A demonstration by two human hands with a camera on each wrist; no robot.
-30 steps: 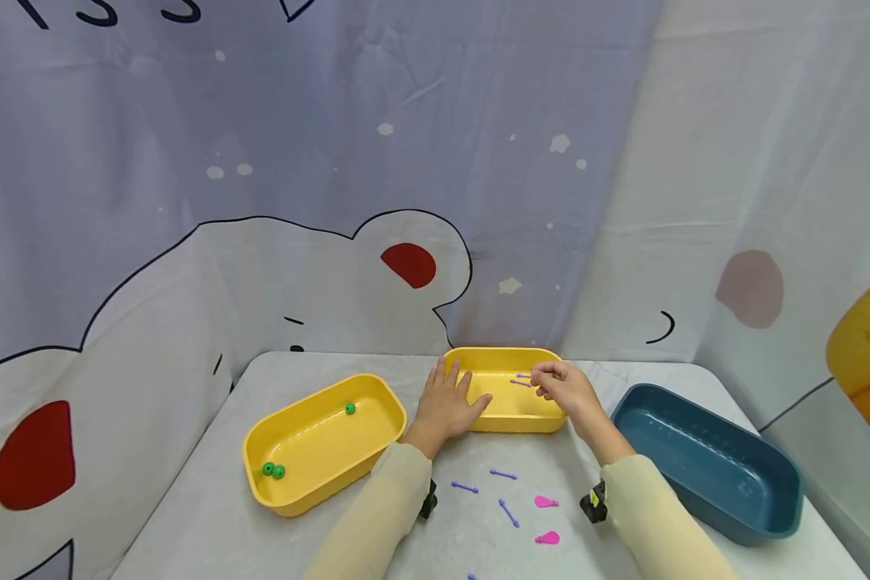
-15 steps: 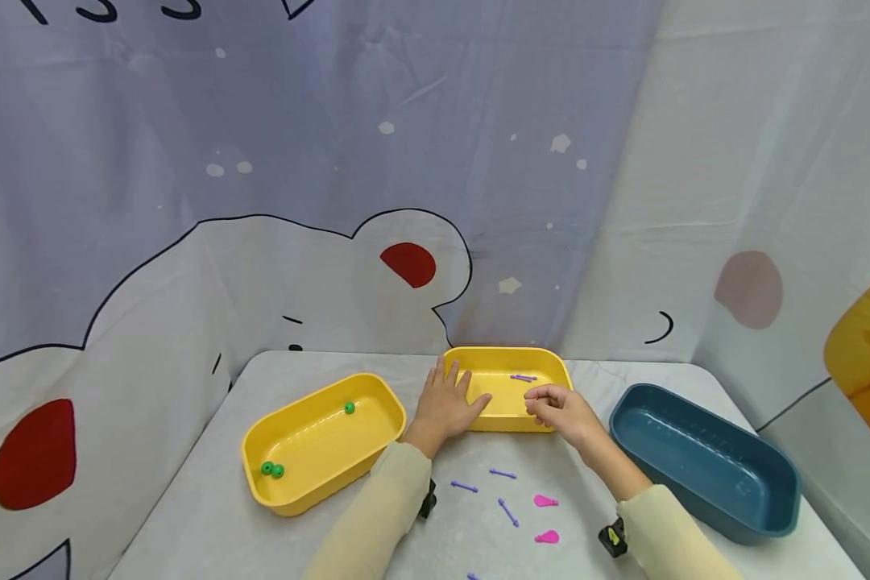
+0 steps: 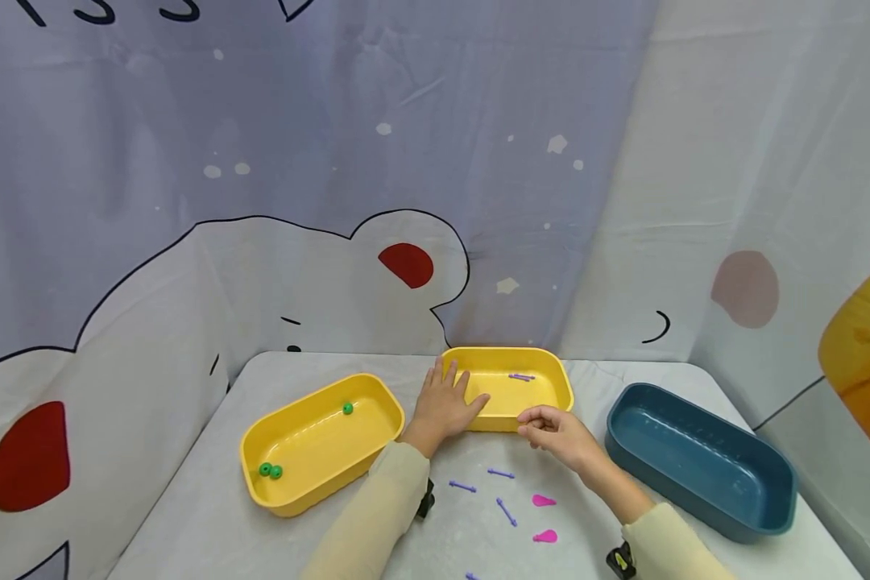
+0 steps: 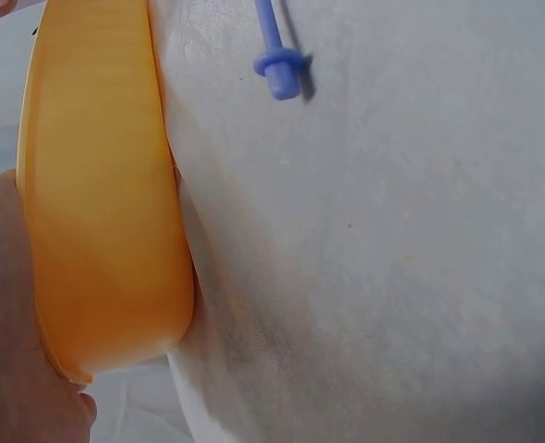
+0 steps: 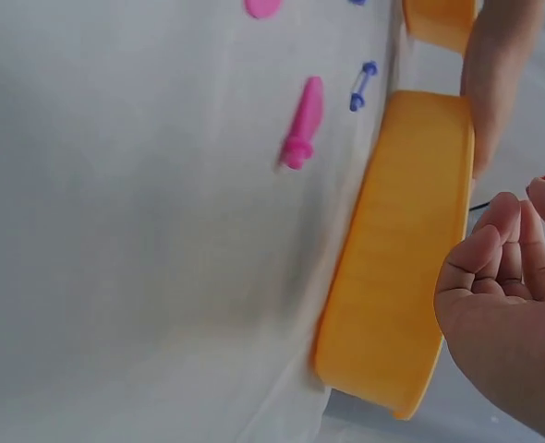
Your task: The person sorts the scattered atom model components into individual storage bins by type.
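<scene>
My left hand (image 3: 444,408) rests with spread fingers over the left end of the far yellow tray (image 3: 500,423). Two small purple rods (image 3: 521,377) lie inside that tray. At the tray's front right corner, my right hand (image 3: 561,437) hovers with loosely bent fingers, and the right wrist view shows nothing held in them. On the table in front are several more purple rods with knobbed ends, among them one rod (image 3: 506,512) lying slantwise. Two pink teardrop-shaped pieces, an upper piece (image 3: 544,500) and a lower piece (image 3: 545,536), lie beside them, below my right hand.
Another yellow tray (image 3: 312,491) stands at the left, with a green bead (image 3: 347,408) toward its back and two more near its front. A dark blue basin (image 3: 703,459) stands at the right. A printed curtain (image 3: 333,282) hangs behind the table.
My right hand has come back from inside the far tray to its front edge. The rod near its fingers now lies beside the other in the tray. My left hand stays put.
</scene>
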